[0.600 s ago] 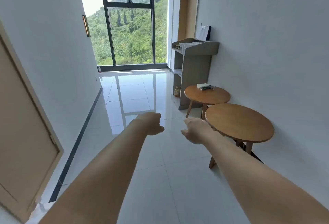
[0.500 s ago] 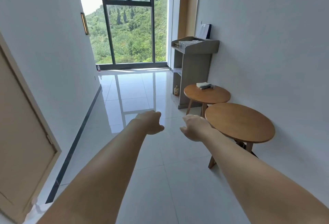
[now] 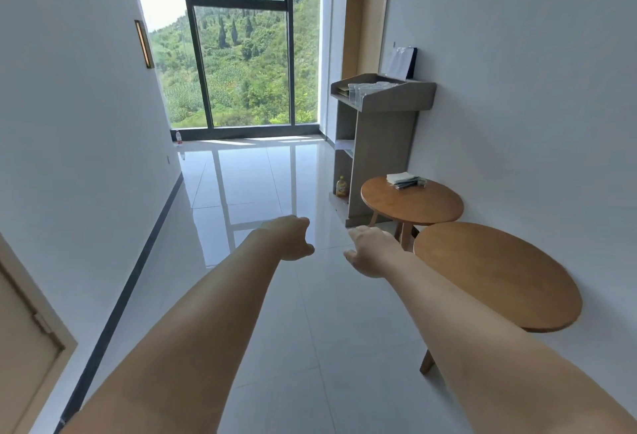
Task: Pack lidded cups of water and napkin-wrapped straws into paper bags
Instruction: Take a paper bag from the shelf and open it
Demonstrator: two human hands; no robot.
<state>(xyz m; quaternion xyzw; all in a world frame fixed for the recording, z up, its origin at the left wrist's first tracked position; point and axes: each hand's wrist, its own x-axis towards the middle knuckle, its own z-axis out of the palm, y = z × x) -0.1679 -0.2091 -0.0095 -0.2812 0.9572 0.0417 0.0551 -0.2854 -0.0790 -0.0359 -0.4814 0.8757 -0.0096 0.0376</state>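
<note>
Reaching out over the tiled floor, the left hand and the right hand were both loosely curled and held nothing. The clear cups stood well ahead and right of the right hand, on the grey stand — what lay on the small round table was too small to name. The likely trouble was knocking the crowded cups — they stood tight together, so a careless reach could tip one.

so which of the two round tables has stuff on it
The farther round table, beside the grey stand: a small stack of papers lies near its back edge. The nearer round table, by the right hand, is bare.
</note>
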